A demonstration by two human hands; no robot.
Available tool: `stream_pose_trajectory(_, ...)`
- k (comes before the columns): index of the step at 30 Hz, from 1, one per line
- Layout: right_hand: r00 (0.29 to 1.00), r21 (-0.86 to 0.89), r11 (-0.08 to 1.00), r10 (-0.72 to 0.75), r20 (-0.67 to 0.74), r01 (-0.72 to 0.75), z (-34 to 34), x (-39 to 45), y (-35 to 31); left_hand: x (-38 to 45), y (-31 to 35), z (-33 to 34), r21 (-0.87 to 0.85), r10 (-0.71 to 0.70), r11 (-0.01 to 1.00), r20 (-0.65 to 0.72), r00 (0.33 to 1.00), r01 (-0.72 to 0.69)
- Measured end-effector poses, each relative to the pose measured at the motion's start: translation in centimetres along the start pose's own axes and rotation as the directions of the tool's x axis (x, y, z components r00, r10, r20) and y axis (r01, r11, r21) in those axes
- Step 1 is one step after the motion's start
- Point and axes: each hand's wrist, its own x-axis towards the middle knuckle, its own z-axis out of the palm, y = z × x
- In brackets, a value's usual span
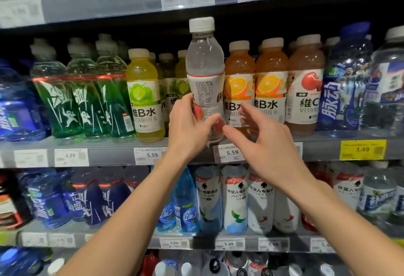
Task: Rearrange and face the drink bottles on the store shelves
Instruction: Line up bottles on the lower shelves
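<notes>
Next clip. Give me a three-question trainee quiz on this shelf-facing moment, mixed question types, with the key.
1. True or false: the clear bottle shows its front label to the camera.
2. Which hand grips the clear bottle: A) left hand, B) right hand, C) both?
3. Fill in: the yellow price tag sits at the ___ end of the middle shelf edge.

Key
1. False; the fine-print back panel faces out.
2. A; the right hand is open beside it.
3. Right.

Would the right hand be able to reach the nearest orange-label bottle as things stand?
Probably yes: the right hand is open just in front of the orange-label bottle; only the clear bottle, gripped by the left hand, crowds its left side.
</notes>
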Motion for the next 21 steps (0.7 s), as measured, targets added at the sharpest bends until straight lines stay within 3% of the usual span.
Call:
stream_pose_trajectory(8,0.992,0.163,0.983,-0.066,-0.111,0.084,-0.4,1.0,-1.8,-2.4,0.9,-0.4,0.056,0.280,0.959,-0.056,0.958,-0.277)
stream_pose_trajectory(12,0.981,0.269,0.959,-0.035,-0.190,0.086,-0.7,1.3,-2.4,-2.5,2.0,-1.2,0.098,0.300,0.951,-0.068,0.952,-0.293)
stream_pose_trajectory(16,0.962,0.303,0.931,-0.136,-0.238,0.206,-1.7,1.5,-3.3,-3.8,3.2,-2.7,0.027,0.293,0.956,-0.043,0.955,-0.292)
stream_pose_trajectory(21,0.974,0.354,0.911,-0.166,-0.152,0.211,-1.2,0.9,-3.9,-6.5,2.3,-4.7,-0.107,0.208,0.973,0.001,0.978,-0.207)
